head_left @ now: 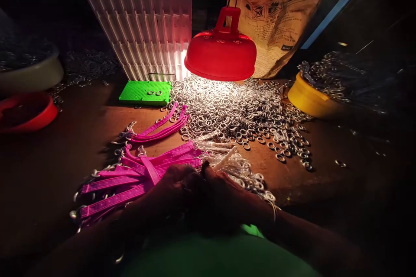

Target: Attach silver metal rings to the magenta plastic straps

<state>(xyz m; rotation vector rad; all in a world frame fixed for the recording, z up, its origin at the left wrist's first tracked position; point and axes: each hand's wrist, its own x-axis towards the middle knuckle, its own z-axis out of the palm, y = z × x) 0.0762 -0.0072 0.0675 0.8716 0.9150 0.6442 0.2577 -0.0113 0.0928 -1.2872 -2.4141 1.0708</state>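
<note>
Centrally, in the head view, the left hand (183, 181) and right hand (224, 186) meet in shadow; finger closure and any held item cannot be told. Pink flat plastic strips (113, 180) lie beside the left hand; white braided cords with metal rings (242, 169) lie beside the right. Beyond: loose silver metal rings (224, 108) under a red dome-shaped lamp (221, 54).

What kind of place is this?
It looks like a small workshop or a work table at someone's home. You can tell from the big heap of metal rings, the pink straps and the red lamp shining over them.
</note>
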